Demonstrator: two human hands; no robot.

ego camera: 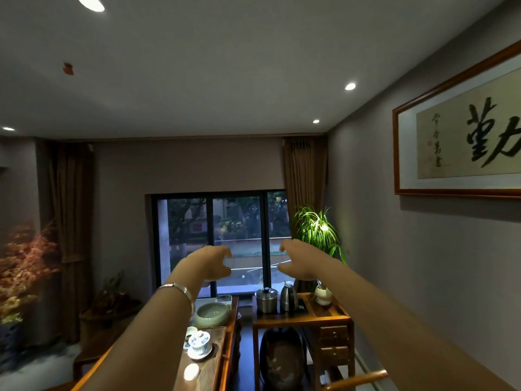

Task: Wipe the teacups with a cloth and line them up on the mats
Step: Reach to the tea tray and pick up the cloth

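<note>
Both arms are stretched out in front of me, raised toward the window. My left hand [210, 262] and my right hand [296, 259] face each other with fingers curled apart, and neither holds anything. A bracelet circles my left wrist. Far below, on the wooden tea table [222, 371], stands a blue-and-white lidded cup [199, 343] on a saucer, with a small white cup [191, 371] nearer to me. No cloth and no mats show in this view.
A pale green bowl [212, 314] sits at the table's far end. To the right, a wooden side cabinet [304, 320] carries a steel pot [266, 299], a kettle [288, 298] and a white cup. A dark jar stands underneath. A chair arm [358, 380] is at the lower right.
</note>
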